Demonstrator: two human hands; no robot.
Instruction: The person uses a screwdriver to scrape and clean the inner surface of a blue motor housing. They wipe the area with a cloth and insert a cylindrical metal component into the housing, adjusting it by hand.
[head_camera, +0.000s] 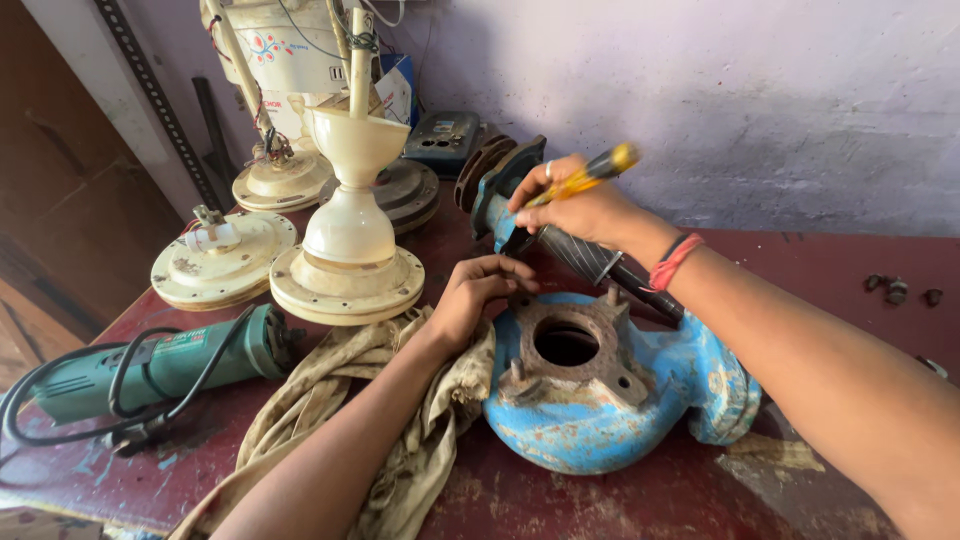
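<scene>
Purple-washed wall rises behind a dark red, scuffed counter in a repair workshop. On it, at centre, lies a blue pump casing, its paint chipped and rust-streaked, with a square rusty flange and round opening facing up. Just behind it lies a motor rotor with a dark shaft and blue end plate. The right hand has its grip closed around a yellow-handled screwdriver, tip pointed down at the rotor. The left hand rests with fingers curled, holding nothing, on the casing's edge beside a dirty cloth. Judging from this, keeping the blade square and the left hand bracing the part would prevent slips. Cream ceiling-fan motors and a green angle grinder sit left.
</scene>
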